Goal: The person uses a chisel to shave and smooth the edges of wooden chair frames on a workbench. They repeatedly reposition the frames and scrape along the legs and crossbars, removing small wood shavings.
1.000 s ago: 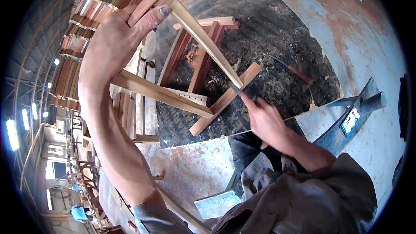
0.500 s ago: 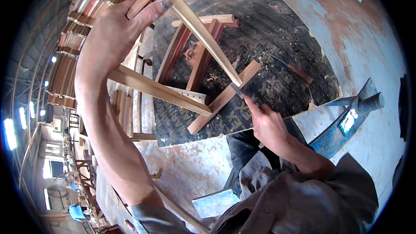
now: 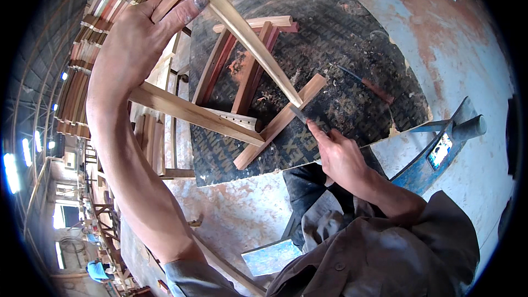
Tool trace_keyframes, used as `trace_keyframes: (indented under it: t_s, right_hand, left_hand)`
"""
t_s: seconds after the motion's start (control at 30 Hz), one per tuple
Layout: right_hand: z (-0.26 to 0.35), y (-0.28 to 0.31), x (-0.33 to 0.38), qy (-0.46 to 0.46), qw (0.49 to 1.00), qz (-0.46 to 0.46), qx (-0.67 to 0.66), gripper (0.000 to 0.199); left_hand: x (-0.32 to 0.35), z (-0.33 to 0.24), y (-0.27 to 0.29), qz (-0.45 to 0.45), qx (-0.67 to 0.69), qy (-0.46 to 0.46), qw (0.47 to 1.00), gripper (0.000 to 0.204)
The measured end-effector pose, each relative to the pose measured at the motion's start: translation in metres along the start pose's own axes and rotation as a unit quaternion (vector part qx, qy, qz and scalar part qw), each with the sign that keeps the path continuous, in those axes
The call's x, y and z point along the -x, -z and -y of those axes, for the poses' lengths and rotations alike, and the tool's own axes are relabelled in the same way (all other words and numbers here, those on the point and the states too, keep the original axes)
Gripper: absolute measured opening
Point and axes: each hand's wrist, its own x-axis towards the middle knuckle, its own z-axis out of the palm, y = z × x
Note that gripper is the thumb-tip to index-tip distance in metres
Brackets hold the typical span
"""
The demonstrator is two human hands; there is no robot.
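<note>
Over a dark table (image 3: 352, 38), right-hand fingers (image 3: 317, 133) grip a blade (image 3: 297, 113) that could gouge the frame (image 3: 280, 122) just beyond them if the left hand (image 3: 132, 37) clasping it slips.

Showed smooth, matt wood on frame (image 3: 255, 47); scuffed, rough finish on surface (image 3: 335, 38); dull metal on blade (image 3: 297, 112); matt cloth on shirt (image 3: 379, 250).
</note>
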Motion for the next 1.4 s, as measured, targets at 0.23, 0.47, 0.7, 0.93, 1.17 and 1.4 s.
trace_keyframes:
  t_s: [0.23, 0.47, 0.7, 0.93, 1.17, 1.4]
  right_hand:
    - [-0.003, -0.021, -0.03, 0.016, 0.998, 0.001, 0.055, 0.065]
    - [-0.009, -0.031, -0.042, -0.019, 0.999, -0.018, 0.023, 0.06]
    - [0.02, -0.004, 0.024, 0.009, 0.995, -0.022, -0.098, 0.056]
    - [0.024, 0.0, 0.034, 0.06, 0.996, 0.025, -0.067, 0.06]
    - [0.037, -0.04, 0.004, 0.033, 0.995, 0.053, -0.077, 0.057]
    - [0.03, -0.026, 0.011, 0.044, 0.995, 0.085, -0.015, 0.065]
  left_hand:
    - [-0.001, 0.01, -0.003, 0.01, 0.019, 0.014, 1.0, 0.088]
    - [-0.003, -0.007, -0.001, 0.014, 0.007, 0.02, 1.0, 0.086]
    - [0.005, -0.01, 0.005, 0.015, -0.007, 0.013, 1.0, 0.083]
    - [0.02, -0.08, 0.019, 0.016, -0.043, 0.162, 0.986, 0.074]
    - [0.021, -0.061, 0.026, 0.057, -0.049, 0.158, 0.985, 0.085]
    - [0.021, -0.056, -0.003, -0.1, -0.073, 0.098, 0.987, 0.078]
